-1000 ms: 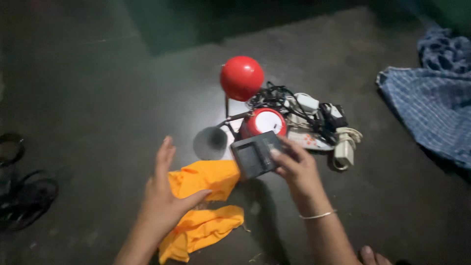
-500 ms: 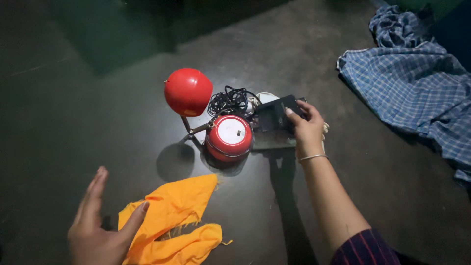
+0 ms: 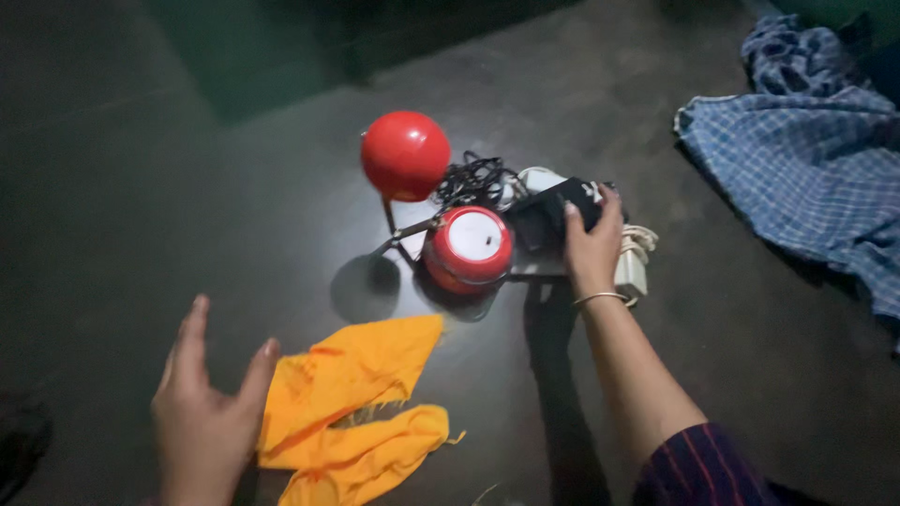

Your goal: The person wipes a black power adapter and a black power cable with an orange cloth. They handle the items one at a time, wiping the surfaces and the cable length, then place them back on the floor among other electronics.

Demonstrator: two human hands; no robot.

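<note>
While the right hand [image 3: 589, 245] is gripping the dark boxy gadget [image 3: 553, 217] beside the red lamp [image 3: 469, 245], the left hand [image 3: 208, 412] is hovering spread, touching the orange cloth [image 3: 361, 403] well nearer me.

No packages, signs or screens show on the floor [image 3: 234, 234].

Label-like mark, one: a small dark mark at the middle of the white round face of the red round device [image 3: 469, 245]. The device stands in the lit patch at mid-floor, well in from every edge of the view, just below and to the right of the red ball [image 3: 405, 155]. The mark is too small to make out further.

The dark flat box [image 3: 553, 217] in the right hand [image 3: 589, 245] bears no label that can be told; its face is dim.
</note>
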